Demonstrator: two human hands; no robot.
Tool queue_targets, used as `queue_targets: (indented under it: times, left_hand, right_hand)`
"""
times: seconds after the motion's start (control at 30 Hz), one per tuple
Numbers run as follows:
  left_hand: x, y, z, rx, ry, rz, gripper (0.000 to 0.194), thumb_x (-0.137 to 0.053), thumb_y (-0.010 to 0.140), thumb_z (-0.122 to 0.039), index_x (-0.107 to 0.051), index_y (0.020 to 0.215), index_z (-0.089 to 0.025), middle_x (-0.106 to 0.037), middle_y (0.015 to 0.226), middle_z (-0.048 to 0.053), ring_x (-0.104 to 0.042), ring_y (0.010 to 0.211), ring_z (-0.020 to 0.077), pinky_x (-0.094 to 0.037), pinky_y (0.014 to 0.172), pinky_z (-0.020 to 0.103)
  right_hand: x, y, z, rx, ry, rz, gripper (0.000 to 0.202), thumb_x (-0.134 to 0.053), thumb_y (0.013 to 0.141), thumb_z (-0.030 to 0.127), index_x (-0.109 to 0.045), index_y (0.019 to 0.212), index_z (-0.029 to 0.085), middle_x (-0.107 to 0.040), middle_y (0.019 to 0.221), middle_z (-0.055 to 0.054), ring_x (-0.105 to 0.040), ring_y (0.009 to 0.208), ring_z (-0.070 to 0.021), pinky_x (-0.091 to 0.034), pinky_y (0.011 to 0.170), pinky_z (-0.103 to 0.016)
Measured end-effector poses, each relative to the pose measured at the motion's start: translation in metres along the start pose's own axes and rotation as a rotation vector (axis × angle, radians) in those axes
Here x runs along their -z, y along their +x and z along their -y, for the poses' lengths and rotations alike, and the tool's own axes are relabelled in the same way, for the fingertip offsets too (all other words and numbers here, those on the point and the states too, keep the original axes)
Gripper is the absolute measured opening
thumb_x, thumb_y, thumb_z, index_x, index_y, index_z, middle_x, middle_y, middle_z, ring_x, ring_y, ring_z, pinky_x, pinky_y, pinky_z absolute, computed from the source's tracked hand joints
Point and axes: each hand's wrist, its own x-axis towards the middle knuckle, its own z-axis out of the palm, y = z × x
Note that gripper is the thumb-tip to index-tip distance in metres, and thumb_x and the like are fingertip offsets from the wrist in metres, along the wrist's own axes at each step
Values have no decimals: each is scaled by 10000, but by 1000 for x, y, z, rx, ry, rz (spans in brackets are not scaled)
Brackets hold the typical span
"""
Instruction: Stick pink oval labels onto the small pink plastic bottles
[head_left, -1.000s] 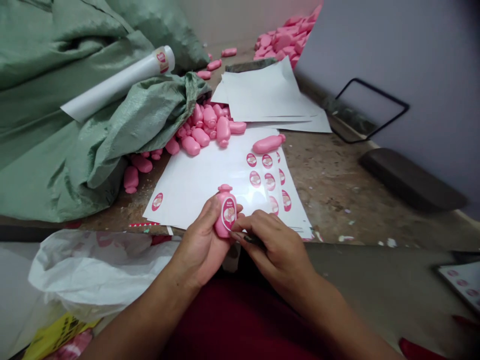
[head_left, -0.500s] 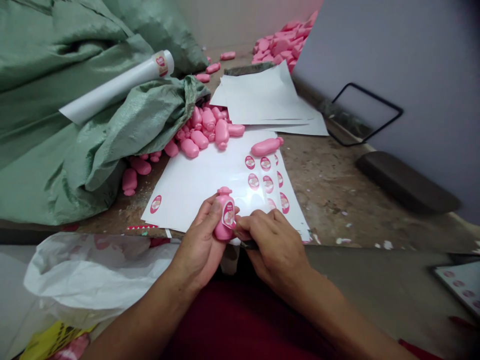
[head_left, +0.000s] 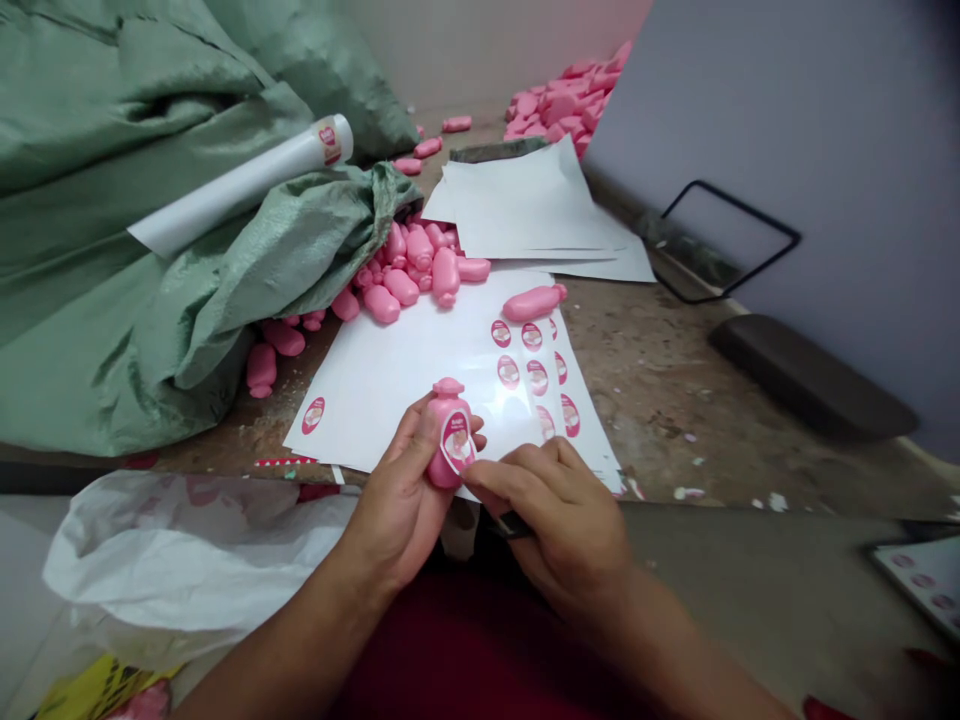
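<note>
Two hands meet around one pink bottle [head_left: 451, 404]. Left hand [head_left: 405, 495] is closed on it from beneath, thumb along one side, so its label [head_left: 456, 440] faces up; that cradle probably serves to steady the bottle and leave its front bare. Right hand [head_left: 562, 515] comes in from the other side, fingers curled about a dark object [head_left: 514, 523] mostly hidden by them, fingertips drawn together at the label's lower edge; whether they pinch that edge or only press it, I cannot tell. Such a hold likely allows fine contact without covering the print.

Just beyond both hands, sticker sheets [head_left: 390, 385] lie on the table [head_left: 637, 370], printed ovals nearest the right hand, presumably for easy reach. Past the left hand, more bottles [head_left: 401, 287] spill from a green sack [head_left: 292, 240], its mouth turned toward the sheets. One loose bottle [head_left: 534, 303] lies ahead of the right hand.
</note>
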Motion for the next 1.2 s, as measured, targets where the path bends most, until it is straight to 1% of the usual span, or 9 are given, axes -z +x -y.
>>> queue_targets:
  times: [0.07, 0.17, 0.27, 0.33, 0.53, 0.7, 0.87, 1.07, 1.2]
  left_hand:
    - [1, -2, -1, -17, 33, 33, 291, -688, 901, -386, -675, 1145, -229, -683, 972, 26, -626, 907, 127, -489, 859, 237]
    - [1, -4, -2, -64, 81, 72, 334, -726, 864, -427, -682, 1150, -261, -707, 991, 17, -641, 932, 135, -483, 893, 254]
    - [1, -7, -1, -129, 146, 86, 373, -775, 812, -443, -703, 1140, -280, -711, 1029, 8, -645, 1002, 158, -468, 962, 285]
    - [3, -8, 1, -151, 191, 105, 390, -779, 807, -438, -704, 1160, -290, -709, 1075, 13, -639, 1053, 176, -456, 997, 307]
    - [6, -7, 5, -148, 267, 136, 378, -739, 845, -447, -690, 1183, -284, -699, 1162, 33, -618, 1100, 187, -441, 1019, 312]
    - [-5, -3, 7, -41, 76, 63, 340, -777, 816, -420, -685, 1089, -240, -692, 979, 17, -636, 937, 136, -480, 926, 261]
    - [-11, -1, 10, -22, -49, 53, 302, -751, 846, -375, -678, 1097, -225, -669, 950, 13, -641, 942, 132, -494, 927, 249]
    - [-11, 6, 3, 83, -145, -70, 343, -648, 919, -422, -627, 1189, -211, -679, 948, 48, -654, 879, 149, -521, 858, 266]
    - [-3, 7, -7, -6, -57, -56, 401, -725, 865, -380, -593, 1211, -227, -685, 1019, 45, -662, 915, 148, -519, 858, 268]
  right_hand:
    - [5, -6, 5, -126, 243, 28, 271, -525, 932, 101, -655, 1118, 249, -645, 729, 14, -561, 624, -143, -410, 607, -292]
    - [9, -10, 8, -491, 579, -6, 134, -592, 954, 310, -658, 1065, 276, -606, 709, 30, -531, 591, -131, -409, 552, -264]
    - [8, -4, 4, -844, 850, 51, 360, -581, 918, 571, -630, 842, 222, -455, 608, 43, -382, 516, -109, -322, 475, -250]
    - [5, 3, 1, -930, 991, 131, 497, -588, 864, 671, -547, 696, 206, -384, 582, 51, -307, 512, -97, -266, 459, -244]
    - [-1, 12, -1, -974, 1039, 170, 465, -703, 780, 622, -537, 660, 205, -361, 540, 77, -267, 500, -84, -247, 479, -241]
    - [-4, 13, 4, -975, 1015, 75, 379, -722, 778, 521, -544, 660, 208, -369, 565, 74, -284, 517, -87, -282, 499, -241]
    - [-6, 15, 7, -952, 984, -2, 358, -711, 792, 494, -548, 649, 209, -415, 600, 55, -331, 563, -102, -342, 536, -241]
    - [-9, 12, 10, -891, 1030, 23, 392, -669, 830, 502, -479, 640, 216, -362, 587, 65, -301, 556, -102, -309, 533, -243]
    - [-10, 8, 8, -905, 1013, 37, 400, -656, 843, 524, -474, 660, 218, -361, 588, 65, -301, 562, -105, -291, 534, -247]
